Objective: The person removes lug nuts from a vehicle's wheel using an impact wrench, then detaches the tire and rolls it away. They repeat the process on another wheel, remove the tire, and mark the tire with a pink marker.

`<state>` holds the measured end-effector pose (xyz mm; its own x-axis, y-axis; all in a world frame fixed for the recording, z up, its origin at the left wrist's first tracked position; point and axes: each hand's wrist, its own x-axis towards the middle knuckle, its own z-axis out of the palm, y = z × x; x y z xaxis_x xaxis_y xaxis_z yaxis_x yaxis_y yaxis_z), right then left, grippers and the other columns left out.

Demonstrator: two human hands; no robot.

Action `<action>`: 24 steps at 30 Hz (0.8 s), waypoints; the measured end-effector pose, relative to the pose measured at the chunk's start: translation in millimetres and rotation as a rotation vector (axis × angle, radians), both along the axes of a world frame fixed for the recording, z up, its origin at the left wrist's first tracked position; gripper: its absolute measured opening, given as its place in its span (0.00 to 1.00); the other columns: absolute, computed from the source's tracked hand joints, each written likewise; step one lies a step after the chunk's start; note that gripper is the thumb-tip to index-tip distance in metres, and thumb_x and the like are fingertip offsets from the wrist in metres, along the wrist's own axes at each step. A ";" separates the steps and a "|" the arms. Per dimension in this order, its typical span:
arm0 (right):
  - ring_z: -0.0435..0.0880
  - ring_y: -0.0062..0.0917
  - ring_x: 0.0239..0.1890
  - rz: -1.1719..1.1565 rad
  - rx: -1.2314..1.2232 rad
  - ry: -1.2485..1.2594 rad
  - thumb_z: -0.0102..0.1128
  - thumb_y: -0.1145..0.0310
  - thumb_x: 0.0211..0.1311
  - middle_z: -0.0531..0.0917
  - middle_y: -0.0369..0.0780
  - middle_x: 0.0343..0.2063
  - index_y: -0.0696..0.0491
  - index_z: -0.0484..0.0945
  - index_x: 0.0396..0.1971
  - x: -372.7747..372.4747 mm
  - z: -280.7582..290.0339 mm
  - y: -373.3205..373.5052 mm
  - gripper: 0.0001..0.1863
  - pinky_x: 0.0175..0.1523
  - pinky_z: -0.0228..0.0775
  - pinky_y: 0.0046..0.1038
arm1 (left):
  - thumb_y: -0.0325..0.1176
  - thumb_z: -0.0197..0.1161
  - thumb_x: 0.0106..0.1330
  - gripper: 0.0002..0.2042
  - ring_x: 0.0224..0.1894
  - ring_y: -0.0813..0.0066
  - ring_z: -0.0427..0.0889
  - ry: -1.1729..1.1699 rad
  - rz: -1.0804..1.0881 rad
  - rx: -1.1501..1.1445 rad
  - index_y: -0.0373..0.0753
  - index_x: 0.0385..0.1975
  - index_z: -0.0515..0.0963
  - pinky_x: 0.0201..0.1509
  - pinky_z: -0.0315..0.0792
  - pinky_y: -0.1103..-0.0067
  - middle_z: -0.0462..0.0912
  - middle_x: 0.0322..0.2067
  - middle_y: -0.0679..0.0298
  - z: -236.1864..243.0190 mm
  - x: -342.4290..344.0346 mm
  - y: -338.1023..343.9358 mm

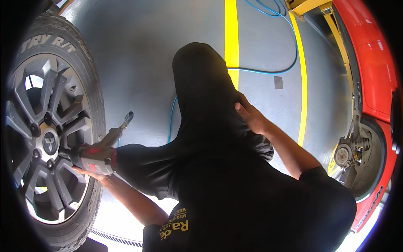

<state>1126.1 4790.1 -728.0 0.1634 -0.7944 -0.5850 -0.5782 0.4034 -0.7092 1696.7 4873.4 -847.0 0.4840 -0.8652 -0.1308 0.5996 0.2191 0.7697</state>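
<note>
Impact wrench (97,156) sits lower left of frame, its nose pressed into the hub area of a dark multi-spoke alloy wheel (44,138) w/ chunky off-road tyre (90,80), standing upright at far left. Left hand (98,168) is wrapped around the wrench body from below, fingers curled tight on the red-and-grey housing; rear fitting of the tool pokes up and right toward frame centre, w/ a blue air hose (260,71) looping across the grey floor (142,54) in the upper middle. Right hand (249,115) is right of centre, fingers flat and together, resting on the person's own raised knee in dark trousers (205,92), holding nothing. Black shirt w/ yellow print fills bottom centre. Two yellow floor lines (231,33) run top to bottom in upper centre/right. Red car (373,63) at right edge is raised on a yellow lift arm (310,6); its wheel is off, bare brake disc and hub (346,153) showing in the arch, mid right. Wheel and car are well apart, person between them.
</note>
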 end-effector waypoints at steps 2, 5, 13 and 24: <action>0.57 0.45 0.74 0.148 0.054 0.056 0.52 0.33 0.64 0.59 0.54 0.71 0.50 0.46 0.75 -16.6 8.2 -3.7 0.50 0.76 0.50 0.41 | 0.74 0.43 0.64 0.41 0.55 0.56 0.77 -0.040 0.006 0.013 0.39 0.59 0.73 0.61 0.73 0.56 0.78 0.53 0.56 3.1 -6.2 1.4; 0.66 0.47 0.69 0.263 0.185 0.095 0.71 0.44 0.55 0.65 0.55 0.68 0.51 0.48 0.74 -13.2 35.1 -9.8 0.55 0.72 0.58 0.41 | 0.75 0.41 0.64 0.43 0.54 0.57 0.77 -0.073 0.080 0.107 0.39 0.59 0.73 0.61 0.72 0.57 0.78 0.53 0.56 -10.2 3.4 14.8; 0.83 0.33 0.52 0.196 -0.090 0.139 0.71 0.71 0.55 0.82 0.45 0.49 0.53 0.78 0.52 -27.5 87.3 -27.6 0.23 0.58 0.76 0.37 | 0.61 0.48 0.73 0.27 0.39 0.68 0.81 0.019 0.385 0.220 0.41 0.49 0.75 0.46 0.79 0.67 0.82 0.41 0.62 32.2 -70.2 11.1; 0.74 0.44 0.61 1.012 -0.724 -0.479 0.76 0.67 0.48 0.74 0.47 0.57 0.51 0.65 0.65 323.4 -44.5 1.0 0.42 0.64 0.69 0.40 | 0.72 0.53 0.63 0.39 0.50 0.64 0.81 0.180 0.258 0.032 0.39 0.56 0.73 0.57 0.75 0.64 0.80 0.48 0.57 41.0 -76.4 28.2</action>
<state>1449.4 4791.1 -772.5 0.9314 -0.3071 0.1955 -0.0322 -0.6046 -0.7959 1620.3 4901.6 -806.0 0.6535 -0.7109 -0.2598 0.6547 0.3586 0.6654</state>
